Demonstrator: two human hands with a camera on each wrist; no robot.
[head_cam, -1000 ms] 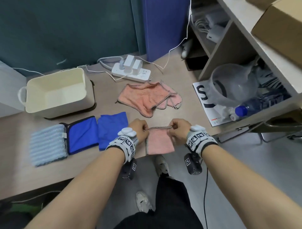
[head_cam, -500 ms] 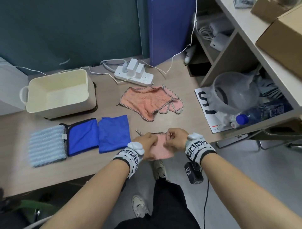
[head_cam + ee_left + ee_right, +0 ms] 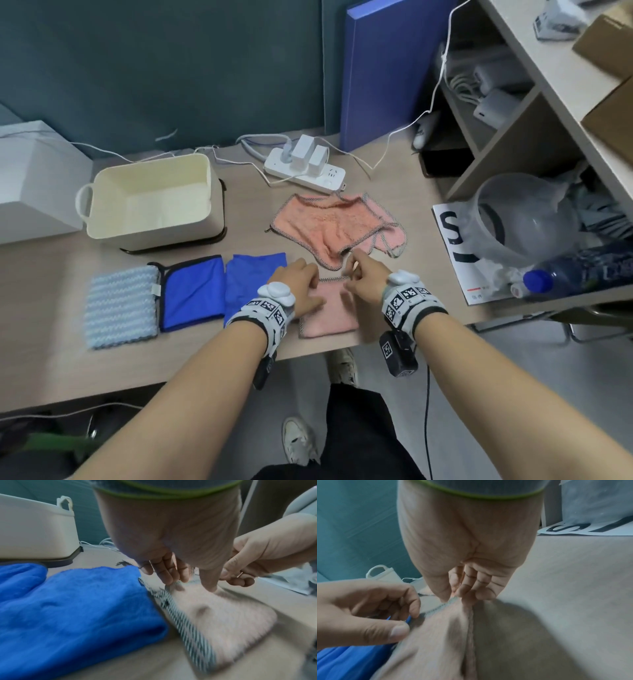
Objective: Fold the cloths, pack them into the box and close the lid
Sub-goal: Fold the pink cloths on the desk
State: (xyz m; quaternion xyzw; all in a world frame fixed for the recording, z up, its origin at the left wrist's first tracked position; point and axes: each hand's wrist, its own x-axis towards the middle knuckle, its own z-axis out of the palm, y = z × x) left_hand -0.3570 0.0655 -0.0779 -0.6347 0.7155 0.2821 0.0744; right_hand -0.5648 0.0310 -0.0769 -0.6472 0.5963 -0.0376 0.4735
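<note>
Pink cloth [image 3: 329, 310] lies on desk; both hands [image 3: 299, 286] [image 3: 364, 279] pinch its far edge.

Large "S" on white sheet [image 3: 448, 236]

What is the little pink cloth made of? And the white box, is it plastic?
The pink cloth looks like soft, fuzzy terry or microfibre fabric: its surface is nappy and its edge has striped stitching. The white box does seem to be plastic, with smooth, matte cream walls and a moulded loop handle, though only its look suggests this.
</note>
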